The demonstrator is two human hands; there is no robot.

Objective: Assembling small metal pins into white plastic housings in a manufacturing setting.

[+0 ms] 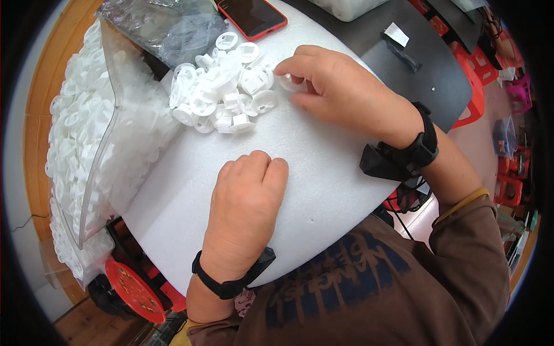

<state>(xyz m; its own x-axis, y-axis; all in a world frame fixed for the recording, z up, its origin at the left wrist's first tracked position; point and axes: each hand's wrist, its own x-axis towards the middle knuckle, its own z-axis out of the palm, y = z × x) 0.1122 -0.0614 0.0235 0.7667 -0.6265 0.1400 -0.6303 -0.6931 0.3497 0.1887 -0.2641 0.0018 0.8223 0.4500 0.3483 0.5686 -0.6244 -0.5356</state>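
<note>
A heap of small white plastic parts (222, 86), round discs with raised square pieces, lies on a white foam sheet (329, 167). At the heap's right edge is my right hand (340, 86), its thumb and index finger apart. A single white round part (290, 85) shows between these fingertips; I cannot tell whether they touch it. My left hand (245, 190) rests nearer to me on the sheet, back upward, fingers curled under and close together. Whatever may be in its fingers is hidden. Both wrists wear black straps.
A clear-walled container (107, 132) full of similar white parts stands on the left. Behind the heap are a crumpled clear plastic bag (173, 32) and a phone in a red case (254, 17). A dark table (427, 75) lies right; a red round tray (134, 291) sits lower left.
</note>
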